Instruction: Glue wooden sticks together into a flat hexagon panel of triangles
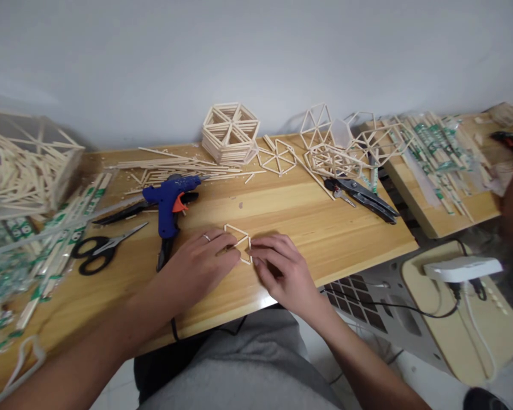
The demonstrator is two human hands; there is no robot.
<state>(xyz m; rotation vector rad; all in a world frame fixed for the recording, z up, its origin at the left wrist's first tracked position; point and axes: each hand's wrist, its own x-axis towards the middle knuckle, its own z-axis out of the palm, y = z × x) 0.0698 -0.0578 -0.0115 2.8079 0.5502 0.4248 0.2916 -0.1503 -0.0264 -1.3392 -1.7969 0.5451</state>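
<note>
Curling its fingers close together, the left hand touches a stick frame on the table; the right hand, thumb slightly parted from fingers, touches its right edge. Whether either pinches, I cannot tell. A glue gun lies nearby.

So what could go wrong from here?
The small stick frame between the left hand and right hand looks thin; uneven pressure might skew it. The blue glue gun lies close to the left hand; if hot, its nozzle could burn on contact.
</note>
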